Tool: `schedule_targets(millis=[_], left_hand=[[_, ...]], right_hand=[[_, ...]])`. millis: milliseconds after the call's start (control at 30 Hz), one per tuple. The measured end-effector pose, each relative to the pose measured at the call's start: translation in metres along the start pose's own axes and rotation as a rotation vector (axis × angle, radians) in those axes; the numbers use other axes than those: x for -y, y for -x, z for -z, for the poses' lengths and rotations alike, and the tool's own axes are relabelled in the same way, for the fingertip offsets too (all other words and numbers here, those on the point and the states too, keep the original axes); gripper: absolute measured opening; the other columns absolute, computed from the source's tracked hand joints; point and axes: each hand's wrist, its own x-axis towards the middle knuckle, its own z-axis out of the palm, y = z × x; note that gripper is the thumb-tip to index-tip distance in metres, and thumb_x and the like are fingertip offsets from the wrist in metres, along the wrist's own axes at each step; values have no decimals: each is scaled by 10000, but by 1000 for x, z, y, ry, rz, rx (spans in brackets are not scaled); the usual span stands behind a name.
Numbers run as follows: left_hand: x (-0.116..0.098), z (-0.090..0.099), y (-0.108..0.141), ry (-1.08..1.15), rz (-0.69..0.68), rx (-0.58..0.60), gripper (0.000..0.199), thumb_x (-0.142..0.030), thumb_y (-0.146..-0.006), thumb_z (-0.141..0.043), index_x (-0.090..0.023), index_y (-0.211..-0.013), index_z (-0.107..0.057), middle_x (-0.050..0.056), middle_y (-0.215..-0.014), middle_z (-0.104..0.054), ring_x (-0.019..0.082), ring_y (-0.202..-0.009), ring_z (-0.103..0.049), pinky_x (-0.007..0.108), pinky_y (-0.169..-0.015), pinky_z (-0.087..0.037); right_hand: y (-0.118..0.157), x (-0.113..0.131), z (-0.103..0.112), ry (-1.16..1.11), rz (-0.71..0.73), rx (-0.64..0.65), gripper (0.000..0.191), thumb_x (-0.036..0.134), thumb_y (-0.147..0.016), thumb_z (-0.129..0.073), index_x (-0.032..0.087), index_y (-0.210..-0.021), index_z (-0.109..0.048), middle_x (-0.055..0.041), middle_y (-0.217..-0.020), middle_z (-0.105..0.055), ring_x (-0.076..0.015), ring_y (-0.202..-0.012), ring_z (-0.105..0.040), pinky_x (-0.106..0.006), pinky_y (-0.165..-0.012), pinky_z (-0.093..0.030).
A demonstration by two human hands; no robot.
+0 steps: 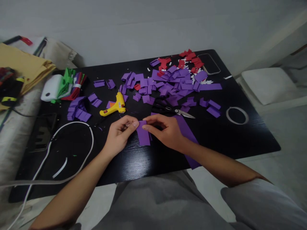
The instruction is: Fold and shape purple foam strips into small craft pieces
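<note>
Head view: The strip (pixel 144 136), of purple paper, is located between the two hands, above the near half of the table (pixel 240 137). Its long axis runs from the far end, at the fingertips, toward the wearer's body; the near end hangs free and is angled slightly to the right. A second layer shows along its right edge.

Left hand (pixel 120 134): thumb and fingers pinch the strip at its far left corner. Right hand (pixel 165 129): thumb and index finger pinch the far right corner. The two grips are close together.

The sheet (pixel 188 135), also purple, lies partly under the right forearm, its long axis running from beyond the hand to past the near table edge. The scissors (pixel 172 110) lie just beyond the right hand, blade tips pointing right. The glue gun (pixel 115 106) lies beyond the left hand, handle end pointing left.
</note>
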Motion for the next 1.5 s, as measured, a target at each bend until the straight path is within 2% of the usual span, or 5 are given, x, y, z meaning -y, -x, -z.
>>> schedule_targets(millis=[233, 467, 733, 933, 1500], left_hand=[[3, -3, -4, 317, 183, 60, 344, -508, -837, -836, -199, -801, -689, -8, -691, -560, 127, -616, -492, 263, -583, -431], [-2, -4, -4, 358, 211, 73, 356, -507, -819, -850, -204, -789, -666, -16, -675, -557, 125, -601, -502, 262, -581, -445], [2, -2, 2, 5, -27, -30, 318, -496, -913, -772, -195, -825, -721, -6, -718, -629, 120, -614, -497, 253, -580, -418], [-5, -8, 5, -146, -173, -63, 286, -458, -953, -728, -195, -840, -715, -8, -704, -663, 126, -629, -565, 243, -581, -455], [1, -3, 5, -283, -332, -55, 102, -271, -938, -781, -205, -1015, -775, 14, -929, -816, 138, -806, -745, 237, -776, -585]], right_hand=[[1, -1, 0, -122, 65, 99, 457, 344, -795, -920, 255, -1215, -761, -30, -1073, -819, -184, -951, -793, -327, -932, -665], [1, 3, 1, -153, 76, 120, 284, 298, -921, -782, 237, -1198, -761, -40, -1082, -805, -171, -964, -786, -306, -911, -666], [2, 1, -2, -77, 10, 40, 303, 346, -822, -884, 232, -1081, -775, -13, -959, -812, -162, -839, -784, -281, -820, -662], [2, -1, -1, 20, -22, -6, 125, 327, -893, -832, 251, -992, -825, -4, -909, -837, -170, -831, -792, -284, -791, -642], [-2, 0, 4, 102, 21, 22, 90, 327, -940, -793, 242, -959, -816, 10, -875, -834, -152, -770, -780, -255, -722, -611]])
